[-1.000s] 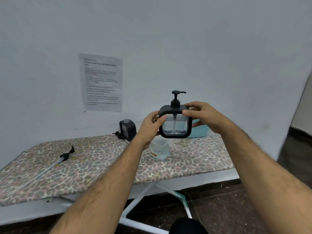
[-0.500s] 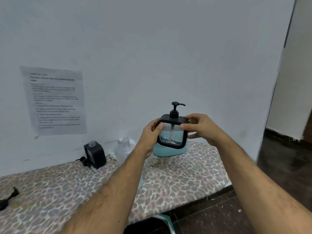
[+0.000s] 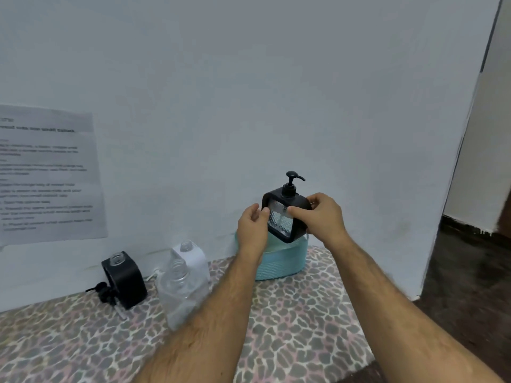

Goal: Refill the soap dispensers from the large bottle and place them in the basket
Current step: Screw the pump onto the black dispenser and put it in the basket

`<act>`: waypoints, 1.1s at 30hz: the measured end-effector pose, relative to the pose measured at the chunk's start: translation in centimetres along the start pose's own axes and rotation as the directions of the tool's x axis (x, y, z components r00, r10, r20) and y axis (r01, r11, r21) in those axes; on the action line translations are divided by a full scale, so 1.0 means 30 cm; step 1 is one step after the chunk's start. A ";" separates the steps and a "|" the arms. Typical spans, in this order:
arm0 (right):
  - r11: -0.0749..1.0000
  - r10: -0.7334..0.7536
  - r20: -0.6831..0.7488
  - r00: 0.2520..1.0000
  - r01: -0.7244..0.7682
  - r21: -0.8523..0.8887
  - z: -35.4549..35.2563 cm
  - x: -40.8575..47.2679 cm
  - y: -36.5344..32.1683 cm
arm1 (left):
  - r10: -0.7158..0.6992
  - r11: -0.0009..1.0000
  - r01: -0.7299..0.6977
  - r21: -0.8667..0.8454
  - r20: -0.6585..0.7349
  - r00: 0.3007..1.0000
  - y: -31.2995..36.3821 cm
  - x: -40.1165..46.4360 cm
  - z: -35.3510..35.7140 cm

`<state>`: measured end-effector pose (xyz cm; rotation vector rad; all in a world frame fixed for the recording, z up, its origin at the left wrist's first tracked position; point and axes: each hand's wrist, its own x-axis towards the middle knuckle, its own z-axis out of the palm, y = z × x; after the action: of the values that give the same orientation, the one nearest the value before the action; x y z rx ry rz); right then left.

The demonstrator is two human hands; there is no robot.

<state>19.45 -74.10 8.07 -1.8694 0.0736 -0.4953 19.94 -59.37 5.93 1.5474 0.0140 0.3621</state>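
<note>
The soap dispenser (image 3: 286, 217) was up in the air, right over the teal basket (image 3: 279, 262), and its bottom edge looked just above the basket's rim. So the next move was straight down. It stood a little tilted, with its long side up and down and the black pump at the top.

Both hands had it. The right hand (image 3: 322, 217) had the main grip, with thumb and fingers curled round the top right corner. The left hand (image 3: 253, 225) pinched the left edge with its fingertips. Both were about as near to the basket.

The dispenser had a black square frame and a clear bumpy window. I could not tell for sure how full it was.

On the tabletop (image 3: 304, 322) to the left stood an open black dispenser (image 3: 124, 280), a white dispenser (image 3: 190, 258) and the large clear bottle (image 3: 182, 297).
</note>
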 end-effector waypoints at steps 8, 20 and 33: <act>0.968 0.044 -0.039 0.998 -0.052 -0.244 0.115 0.068 0.047 | 0.101 0.869 -0.185 0.459 0.202 0.974 -0.128 0.011 -0.018; 0.833 0.082 -0.017 0.996 -0.078 -0.548 0.197 0.086 0.125 | -0.025 0.591 -0.241 0.770 0.316 0.948 -0.181 0.034 -0.015; 0.660 0.072 0.003 0.997 -0.045 -0.749 0.262 0.107 0.146 | -0.016 0.569 -0.210 0.795 0.267 0.964 -0.212 0.053 -0.015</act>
<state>26.12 -69.59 2.90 -2.6880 0.3681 -0.4134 22.73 -58.43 0.04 2.5464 -0.1181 0.2484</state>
